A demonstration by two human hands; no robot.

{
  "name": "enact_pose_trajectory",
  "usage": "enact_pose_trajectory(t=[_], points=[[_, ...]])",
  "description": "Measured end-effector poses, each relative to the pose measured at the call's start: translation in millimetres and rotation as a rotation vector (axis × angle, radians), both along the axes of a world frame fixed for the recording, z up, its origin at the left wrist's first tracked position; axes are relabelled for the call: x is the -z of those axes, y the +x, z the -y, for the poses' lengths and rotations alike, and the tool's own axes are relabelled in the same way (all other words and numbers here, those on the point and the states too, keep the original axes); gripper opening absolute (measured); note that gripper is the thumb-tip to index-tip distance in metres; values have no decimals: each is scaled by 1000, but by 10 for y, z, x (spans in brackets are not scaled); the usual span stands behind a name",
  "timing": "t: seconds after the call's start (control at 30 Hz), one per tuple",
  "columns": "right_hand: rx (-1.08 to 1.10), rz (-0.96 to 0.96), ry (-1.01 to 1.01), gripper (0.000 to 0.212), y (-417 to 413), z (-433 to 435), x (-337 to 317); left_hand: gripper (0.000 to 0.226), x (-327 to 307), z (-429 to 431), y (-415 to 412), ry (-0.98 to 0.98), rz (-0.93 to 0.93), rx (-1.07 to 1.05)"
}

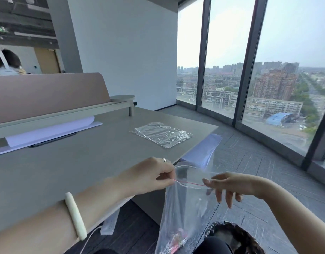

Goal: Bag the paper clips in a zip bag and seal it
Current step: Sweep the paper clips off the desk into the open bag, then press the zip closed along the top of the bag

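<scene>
A clear zip bag (183,208) with a red seal line hangs in the air past the desk's near right corner. Its mouth gapes open in an oval. My left hand (150,176) pinches the left end of the zip strip. My right hand (225,186) pinches the right end with thumb and forefinger, the other fingers spread downward. Coloured paper clips (176,241) lie heaped in the bottom of the bag, low in the view above my lap.
A stack of spare clear bags (161,133) lies on the grey desk (66,162) near its right edge. White sheets (48,132) rest at the back under a pink divider. Floor-to-ceiling windows stand on the right. A person sits far left behind the divider.
</scene>
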State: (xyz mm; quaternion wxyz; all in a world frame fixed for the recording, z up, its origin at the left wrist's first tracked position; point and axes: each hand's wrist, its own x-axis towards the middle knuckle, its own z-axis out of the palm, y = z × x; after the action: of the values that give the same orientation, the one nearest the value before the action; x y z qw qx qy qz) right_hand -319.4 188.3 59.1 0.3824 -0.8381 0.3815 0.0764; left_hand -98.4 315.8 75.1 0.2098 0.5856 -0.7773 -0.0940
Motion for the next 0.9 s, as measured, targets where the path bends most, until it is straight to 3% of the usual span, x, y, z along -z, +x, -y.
enact_pose_trajectory(t=[0.07, 0.17, 0.27, 0.4, 0.5, 0.67, 0.77, 0.9], points=[[-60, -8, -101, 70, -120, 24, -99, 11, -195, -42, -5, -7, -5, 16], [-123, 70, -223, 68, -244, 30, -274, 31, -413, -125, 36, -21, -33, 29], [-170, 198, -337, 49, -294, 21, -459, 37, -535, -208, 151, -33, -93, -9], [-218, 341, -367, 21, -248, -66, -733, 24, -657, -319, 310, -26, -220, -78], [-219, 398, -376, 14, -195, -105, -945, 20, -762, -387, 380, -11, -257, -121], [-180, 497, -443, 18, -110, -164, -1324, 18, -1069, -520, 520, -119, -237, -216], [-180, 657, -493, 10, 67, -211, -1583, 50, -1372, -628, 613, -199, -231, -253], [-169, 792, -442, 22, 405, -220, -2003, 34, -1793, -762, 763, -310, -371, -288]])
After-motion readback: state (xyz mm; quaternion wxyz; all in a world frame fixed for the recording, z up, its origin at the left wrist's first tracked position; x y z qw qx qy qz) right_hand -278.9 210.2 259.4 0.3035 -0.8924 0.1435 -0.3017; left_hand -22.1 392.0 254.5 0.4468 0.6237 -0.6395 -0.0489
